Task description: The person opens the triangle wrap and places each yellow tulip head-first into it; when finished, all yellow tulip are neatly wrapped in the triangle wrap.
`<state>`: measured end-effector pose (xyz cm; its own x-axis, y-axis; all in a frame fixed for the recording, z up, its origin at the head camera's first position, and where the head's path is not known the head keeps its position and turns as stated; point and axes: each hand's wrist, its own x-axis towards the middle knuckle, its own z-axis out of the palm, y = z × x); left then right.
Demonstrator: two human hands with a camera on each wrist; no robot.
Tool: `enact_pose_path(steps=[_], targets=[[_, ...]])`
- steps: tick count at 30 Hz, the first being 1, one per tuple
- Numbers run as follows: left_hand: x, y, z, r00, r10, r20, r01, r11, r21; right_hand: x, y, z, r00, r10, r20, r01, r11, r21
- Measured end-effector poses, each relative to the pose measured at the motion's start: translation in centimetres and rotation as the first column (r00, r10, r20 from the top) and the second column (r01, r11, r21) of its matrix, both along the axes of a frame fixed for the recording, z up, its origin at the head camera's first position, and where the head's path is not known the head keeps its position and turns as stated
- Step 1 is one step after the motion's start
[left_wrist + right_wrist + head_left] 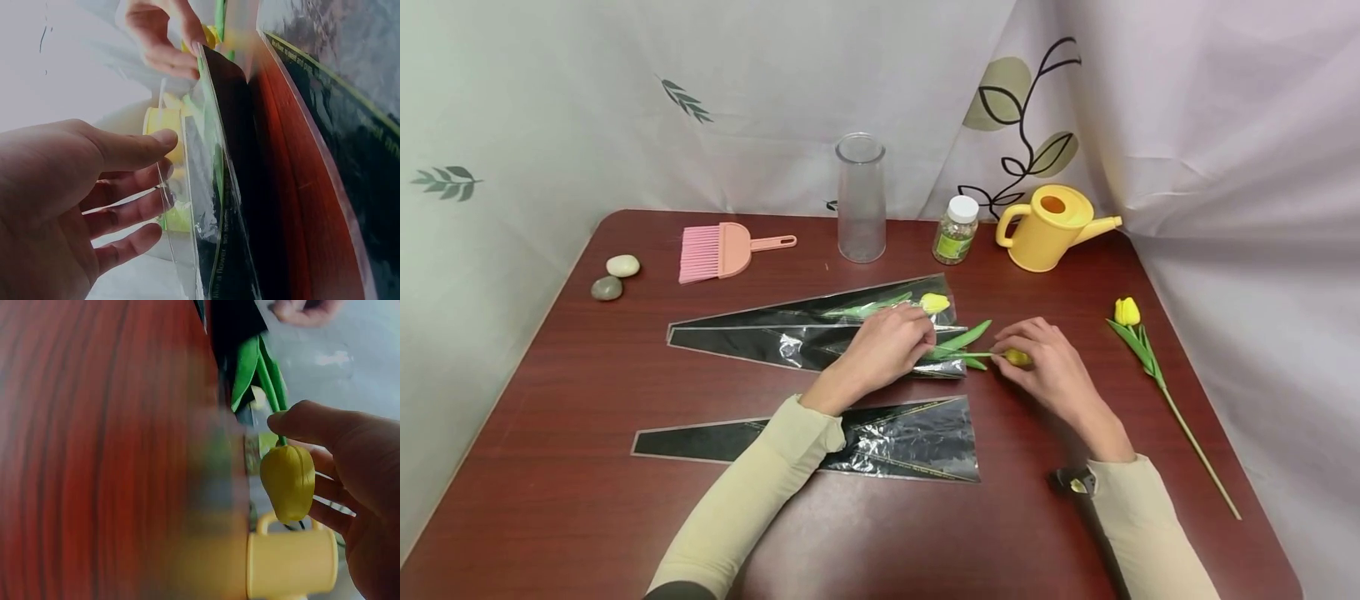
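My right hand (1045, 367) pinches a yellow tulip (287, 481) by its green stem just below the bloom. The stem and leaves point left into the wide mouth of a black flower sleeve (752, 344) with a clear front. At that mouth, my left hand (887, 346) pinches the clear film between thumb and fingers, as the left wrist view shows. Behind it lies another black sleeve (790, 308), with a second yellow tulip (935, 302) lying in it. The left hand covers part of both sleeves.
A third black sleeve (917, 437) lies nearer me, partly under my left forearm. One more tulip (1157, 375) rests at the right. Along the back stand a clear vase (861, 204), a jar (955, 233) and a yellow watering can (1048, 233). A pink brush (730, 250) and two stones (607, 288) lie left.
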<state>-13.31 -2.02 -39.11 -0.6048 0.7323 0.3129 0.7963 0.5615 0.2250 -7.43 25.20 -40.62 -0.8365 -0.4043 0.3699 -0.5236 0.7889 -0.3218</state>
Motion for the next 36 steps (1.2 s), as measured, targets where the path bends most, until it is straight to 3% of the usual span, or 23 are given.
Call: enact_pose_path(steps=[15, 26, 36], targets=[[0.1, 0.2, 0.4, 1.000, -0.019, 0.000, 0.019, 1.000, -0.009, -0.7, -2.7, -1.2, 0.995, 0.088, 0.046, -0.087, 0.996, -0.037], [0.1, 0.1, 0.3, 1.000, -0.015, 0.003, 0.015, 1.000, -0.010, 0.7, -0.8, -0.4, 0.974, -0.016, 0.226, 0.014, 1.000, 0.009], [0.1, 0.2, 0.3, 1.000, -0.014, 0.000, 0.014, 1.000, -0.011, 0.7, 0.7, -0.4, 0.969, -0.095, 0.228, 0.072, 0.992, 0.107]])
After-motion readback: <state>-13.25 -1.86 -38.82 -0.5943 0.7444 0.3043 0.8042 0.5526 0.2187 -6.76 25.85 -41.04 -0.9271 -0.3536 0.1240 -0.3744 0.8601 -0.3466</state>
